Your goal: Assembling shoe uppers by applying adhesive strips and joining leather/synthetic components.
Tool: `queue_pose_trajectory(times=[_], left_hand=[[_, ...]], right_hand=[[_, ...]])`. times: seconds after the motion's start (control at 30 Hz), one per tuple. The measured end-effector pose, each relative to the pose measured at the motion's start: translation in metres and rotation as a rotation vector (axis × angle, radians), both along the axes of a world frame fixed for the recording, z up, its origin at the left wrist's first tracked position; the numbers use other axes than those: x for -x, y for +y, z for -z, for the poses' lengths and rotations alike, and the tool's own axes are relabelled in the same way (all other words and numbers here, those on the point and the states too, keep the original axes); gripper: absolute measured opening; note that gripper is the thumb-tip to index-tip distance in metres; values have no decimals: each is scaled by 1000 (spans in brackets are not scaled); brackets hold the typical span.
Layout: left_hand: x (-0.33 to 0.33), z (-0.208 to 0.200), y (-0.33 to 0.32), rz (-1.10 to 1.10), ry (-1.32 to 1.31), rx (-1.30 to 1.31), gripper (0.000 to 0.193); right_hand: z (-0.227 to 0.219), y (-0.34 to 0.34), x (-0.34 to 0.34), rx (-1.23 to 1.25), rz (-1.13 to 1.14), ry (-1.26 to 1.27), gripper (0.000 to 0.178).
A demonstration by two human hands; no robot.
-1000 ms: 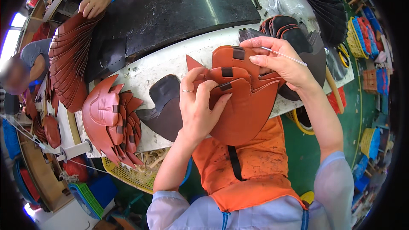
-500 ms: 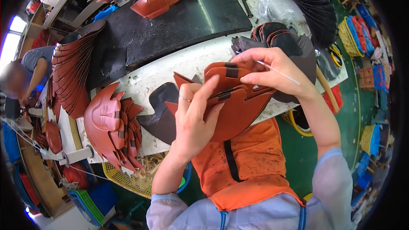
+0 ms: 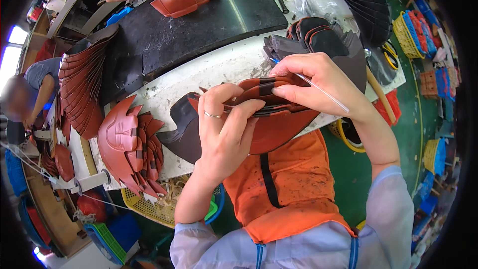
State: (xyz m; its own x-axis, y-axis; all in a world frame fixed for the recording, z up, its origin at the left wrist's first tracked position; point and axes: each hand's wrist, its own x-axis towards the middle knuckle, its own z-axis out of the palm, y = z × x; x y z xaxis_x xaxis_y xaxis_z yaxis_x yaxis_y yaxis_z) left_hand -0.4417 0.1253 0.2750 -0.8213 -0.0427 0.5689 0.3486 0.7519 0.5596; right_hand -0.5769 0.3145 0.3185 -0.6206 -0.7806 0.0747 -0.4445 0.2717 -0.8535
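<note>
- Biggest first: the white surface (image 3: 244, 60) runs across the view, a black board (image 3: 194, 32) lying on its far part.
- Now the brown pieces (image 3: 279, 134), a few leather-like layers, held up over the surface's near edge, just beyond the orange apron (image 3: 291, 187); whether they touch the surface, I can't tell.
- Look at the line they take: long axis roughly left to right, from one hand to the other, rounded broad side toward the apron, banded edges upward, a pointed tip showing past the left hand.
- Handling call: light, I'd judge, bendy yet springy enough to keep their curve, smooth-faced so the layers may slide on each other; best gripped at the banded edges, both ends.
- Left hand (image 3: 224, 124): fingers curled over the near layers, thumb close opposite, a narrow grip.
- Right hand (image 3: 316, 82): thumb and fingers pinching the far layers tight, with a thin clear rod (image 3: 328, 96) lodged in the same hand, slanting down toward the wrist.
- Smallest of all, the dark bands (image 3: 266, 87), crossing the layers' upper edges between the two hands.
</note>
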Motion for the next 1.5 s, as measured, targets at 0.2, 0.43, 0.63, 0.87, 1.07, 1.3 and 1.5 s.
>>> queue_pose_trajectory(times=[0.2, 0.43, 0.63, 0.87, 1.07, 1.3, 1.5], left_hand=[[0, -10, -4, 36, -37, 49, 37], [-10, -28, 3, 183, -43, -14, 52], [-27, -85, -59, 178, -419, -77, 50], [10, -39, -23, 55, -257, -1, 67], [25, -39, 18, 333, -648, -813, 12], [0, -46, 11, 218, -580, -703, 6], [22, -2, -72, -347, -278, 363, 54]], right_hand=[[-12, 6, -4, 1, -22, -176, 24], [-9, 9, 12, -104, -53, -147, 29], [1, 34, 23, -24, 62, -324, 27], [-36, 32, 0, -127, 24, -257, 27], [-48, 37, -14, -72, -37, 99, 16], [-14, 45, -37, 54, -16, 277, 20], [23, 84, -18, -423, 329, 764, 95]])
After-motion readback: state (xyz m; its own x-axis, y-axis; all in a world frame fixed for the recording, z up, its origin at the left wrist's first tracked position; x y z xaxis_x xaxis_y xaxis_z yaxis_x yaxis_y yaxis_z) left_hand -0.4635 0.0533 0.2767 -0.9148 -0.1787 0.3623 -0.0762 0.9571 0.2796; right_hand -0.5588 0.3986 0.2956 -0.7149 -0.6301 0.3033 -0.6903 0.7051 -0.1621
